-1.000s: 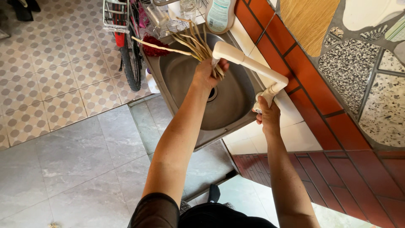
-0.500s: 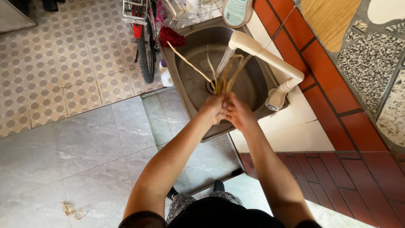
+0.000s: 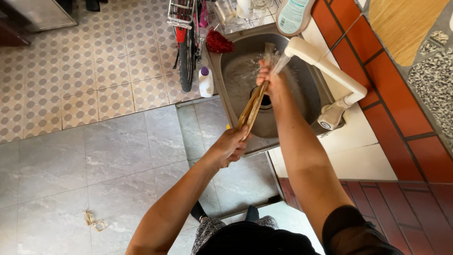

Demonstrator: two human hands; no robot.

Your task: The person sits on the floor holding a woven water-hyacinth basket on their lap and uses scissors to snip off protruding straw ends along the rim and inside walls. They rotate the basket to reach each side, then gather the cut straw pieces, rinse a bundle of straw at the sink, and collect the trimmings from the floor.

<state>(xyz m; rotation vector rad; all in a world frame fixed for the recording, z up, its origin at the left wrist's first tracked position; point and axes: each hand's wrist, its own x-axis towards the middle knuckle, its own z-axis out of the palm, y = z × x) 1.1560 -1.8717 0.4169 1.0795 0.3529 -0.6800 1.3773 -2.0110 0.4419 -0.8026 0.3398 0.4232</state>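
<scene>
A bundle of wooden chopsticks (image 3: 254, 105) stretches over the steel sink (image 3: 311, 101). My left hand (image 3: 232, 144) grips the near end of the bundle at the sink's front edge. My right hand (image 3: 268, 77) closes around the far end, right under the stream from the white tap (image 3: 325, 61). Water splashes off the sticks into the basin.
A dish-soap bottle (image 3: 293, 15) stands behind the sink, next to a rack of glasses (image 3: 236, 12). A red scrubber (image 3: 218, 42) lies at the sink's left corner. A white bottle (image 3: 205, 82) and a red bicycle (image 3: 186, 38) stand on the tiled floor. Red tiles line the counter at right.
My hands have slid apart along the chopsticks: the right one went up to the water stream, the left one drew back to the sink's front edge. The sticks are gathered into one tight bundle.
</scene>
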